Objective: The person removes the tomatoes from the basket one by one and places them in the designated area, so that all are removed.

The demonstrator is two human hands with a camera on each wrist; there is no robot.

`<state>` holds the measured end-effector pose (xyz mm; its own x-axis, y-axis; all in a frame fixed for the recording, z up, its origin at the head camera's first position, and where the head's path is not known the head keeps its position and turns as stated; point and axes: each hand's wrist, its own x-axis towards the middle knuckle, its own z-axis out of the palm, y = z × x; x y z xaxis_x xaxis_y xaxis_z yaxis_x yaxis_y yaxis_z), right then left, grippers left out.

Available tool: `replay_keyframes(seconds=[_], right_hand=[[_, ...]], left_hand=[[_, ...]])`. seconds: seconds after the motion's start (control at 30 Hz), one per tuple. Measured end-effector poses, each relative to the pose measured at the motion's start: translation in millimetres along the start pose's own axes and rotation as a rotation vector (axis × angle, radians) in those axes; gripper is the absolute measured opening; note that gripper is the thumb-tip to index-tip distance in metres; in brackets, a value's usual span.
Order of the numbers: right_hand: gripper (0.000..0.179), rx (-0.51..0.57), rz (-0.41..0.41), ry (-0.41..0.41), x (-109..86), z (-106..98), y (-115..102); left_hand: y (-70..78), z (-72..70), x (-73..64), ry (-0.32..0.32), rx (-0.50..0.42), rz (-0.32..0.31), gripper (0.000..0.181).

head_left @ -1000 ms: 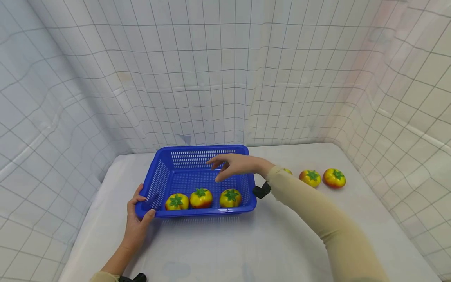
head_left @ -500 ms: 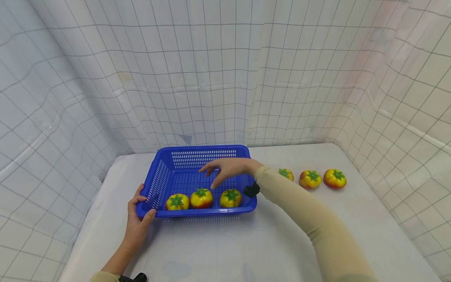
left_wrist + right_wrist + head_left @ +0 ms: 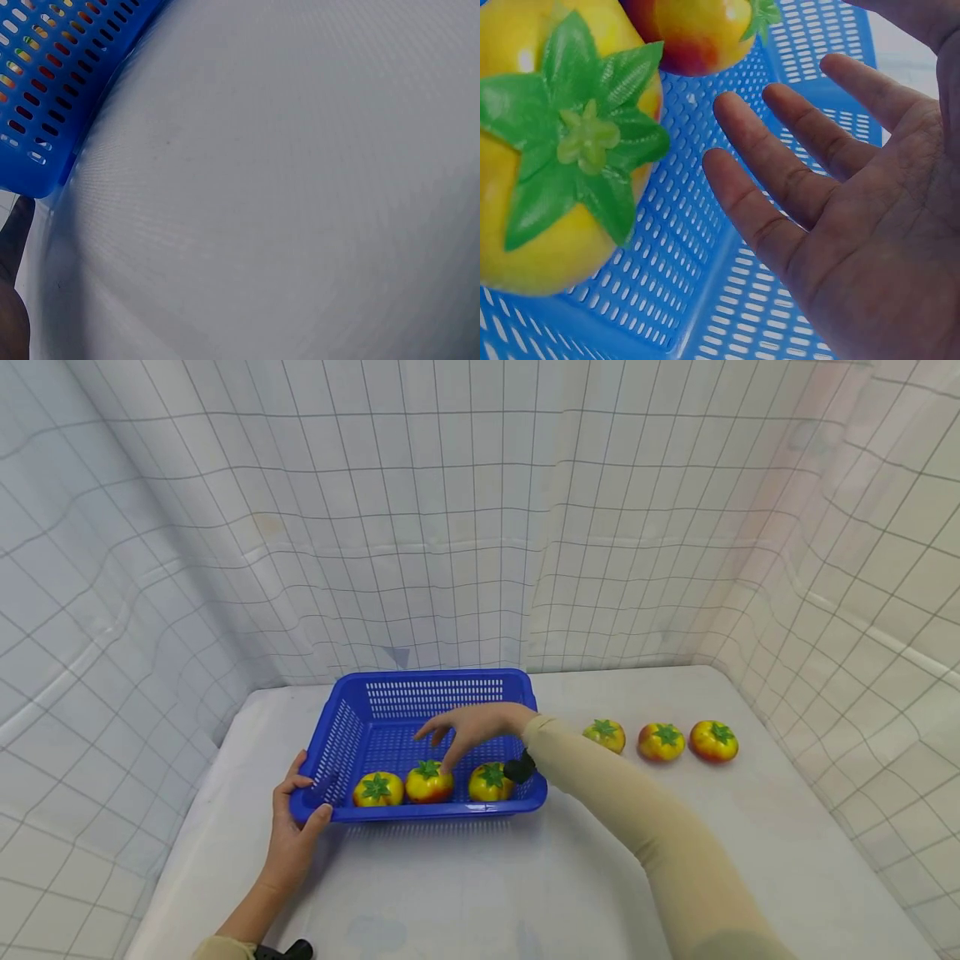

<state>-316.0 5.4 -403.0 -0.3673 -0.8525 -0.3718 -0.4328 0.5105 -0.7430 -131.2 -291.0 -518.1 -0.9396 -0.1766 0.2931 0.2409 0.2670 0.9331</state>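
Note:
A blue plastic basket [image 3: 420, 812] with slotted walls stands on the white-covered table. My left hand [image 3: 288, 839] grips its front left corner, thumb over the front rim; the left wrist view catches a fingertip at the basket corner [image 3: 45, 169]. Three yellow-red persimmons with green leafy tops lie along its front wall: left [image 3: 377, 793], middle [image 3: 426, 789] and right [image 3: 486, 785]. My right hand [image 3: 476, 724] hovers inside the basket, fingers spread and thumb tip overlapping the middle persimmon. In the right wrist view, its palm [image 3: 870, 225] holds nothing, beside a large near persimmon [image 3: 540, 262].
To the right of the basket, three more persimmons lie in a row on the table: one near the sleeve [image 3: 606, 737], a middle one [image 3: 660, 745] and a far right one [image 3: 712, 743]. Grid-patterned white curtains [image 3: 450, 527] enclose the table's back and sides.
My right hand has moved left and down in the basket, toward the middle persimmon. The outside persimmon nearest the sleeve has come into fuller view. My left hand keeps its grip.

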Motion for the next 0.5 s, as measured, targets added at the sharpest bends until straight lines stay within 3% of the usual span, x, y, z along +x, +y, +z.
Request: replay_keyframes(seconds=[0.3,0.5], right_hand=[[0.074,-0.053,0.056,-0.056,13.3,2.3,3.8],[0.077,-0.021,0.080,-0.110,20.2,1.3,5.7]], left_hand=[[-1.4,-0.5,0.5,0.000,-0.030,0.004,0.045],[-1.2,0.6,0.3,0.002,-0.057,0.010,0.044]])
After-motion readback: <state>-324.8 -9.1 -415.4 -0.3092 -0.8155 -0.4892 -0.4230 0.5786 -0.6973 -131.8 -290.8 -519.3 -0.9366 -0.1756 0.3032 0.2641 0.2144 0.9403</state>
